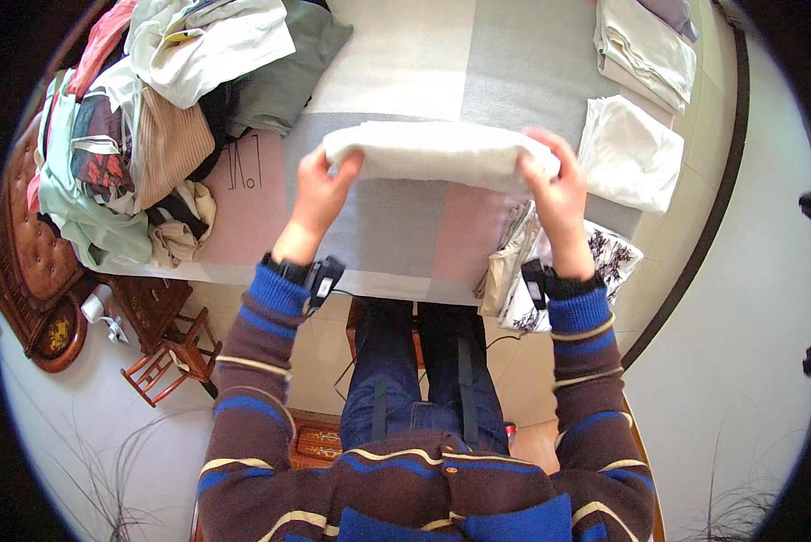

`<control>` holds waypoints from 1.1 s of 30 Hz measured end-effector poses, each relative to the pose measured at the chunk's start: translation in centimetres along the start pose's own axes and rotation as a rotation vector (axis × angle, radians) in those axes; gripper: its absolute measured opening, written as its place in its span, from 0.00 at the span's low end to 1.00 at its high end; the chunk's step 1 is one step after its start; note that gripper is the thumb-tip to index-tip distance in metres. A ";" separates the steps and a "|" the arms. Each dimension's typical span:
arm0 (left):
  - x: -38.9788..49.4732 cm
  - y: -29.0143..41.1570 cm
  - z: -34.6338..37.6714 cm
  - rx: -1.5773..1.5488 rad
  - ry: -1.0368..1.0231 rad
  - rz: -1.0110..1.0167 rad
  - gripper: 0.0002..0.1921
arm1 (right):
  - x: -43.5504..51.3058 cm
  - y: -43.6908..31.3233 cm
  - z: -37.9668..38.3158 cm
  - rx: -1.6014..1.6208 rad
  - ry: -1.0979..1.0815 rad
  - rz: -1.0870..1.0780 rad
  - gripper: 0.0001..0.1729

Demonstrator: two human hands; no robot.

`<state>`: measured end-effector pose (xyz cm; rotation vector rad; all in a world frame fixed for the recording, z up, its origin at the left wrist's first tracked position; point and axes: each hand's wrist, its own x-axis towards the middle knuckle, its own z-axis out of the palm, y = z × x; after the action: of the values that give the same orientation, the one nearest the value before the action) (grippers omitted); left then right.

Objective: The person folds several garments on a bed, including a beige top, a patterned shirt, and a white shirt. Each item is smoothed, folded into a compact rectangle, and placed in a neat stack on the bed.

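A folded white cloth [439,152] is stretched between my two hands above the bed. My left hand [325,193] grips its left end, thumb in front. At the other end, my right hand [560,193] holds it the same way, slightly blurred. Below lies the bed's grey, white and pink checked cover [398,230]. Close to my right wrist are a folded white cloth with a dark leaf print [612,254] and some folded beige cloth [500,274], partly hidden by my forearm.
A loose heap of clothes [175,135] covers the bed's left side. Folded white cloths [632,152] [649,54] lie along the right edge. A small wooden chair [175,359] stands on the floor at the left, near the carved wooden headboard [39,271].
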<state>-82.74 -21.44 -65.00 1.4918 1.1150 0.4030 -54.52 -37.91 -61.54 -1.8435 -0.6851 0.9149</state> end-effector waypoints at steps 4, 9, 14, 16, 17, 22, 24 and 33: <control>5.9 -2.2 5.6 0.314 0.303 -0.114 0.28 | 4.9 4.2 4.2 0.046 0.171 0.242 0.43; 4.5 -3.9 6.9 0.428 0.293 -0.098 0.24 | 3.3 7.2 6.3 -0.183 0.314 0.070 0.36; 2.3 -4.1 7.2 0.538 0.421 -0.055 0.17 | 2.6 6.6 7.0 -0.481 0.455 -0.172 0.22; 2.3 -4.1 7.4 0.641 0.406 -0.165 0.16 | 3.3 6.5 7.1 -0.513 0.408 0.000 0.25; 2.4 -4.2 7.5 0.646 0.418 -0.125 0.16 | 3.6 6.5 7.1 -0.526 0.370 0.109 0.26; 3.0 -4.3 7.7 0.622 0.435 -0.041 0.18 | 2.6 6.9 6.1 -0.373 0.290 -0.027 0.32; 3.2 -4.4 7.7 0.608 0.441 -0.019 0.18 | 1.6 7.2 6.3 -0.448 0.288 -0.056 0.32; 4.5 -4.7 8.1 0.716 0.393 -0.224 0.18 | 3.7 7.8 8.4 -0.480 0.423 0.206 0.30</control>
<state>-76.21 -23.08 -72.95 1.9164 1.8513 0.1372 -58.76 -34.16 -72.16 -2.4743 -0.4782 0.4753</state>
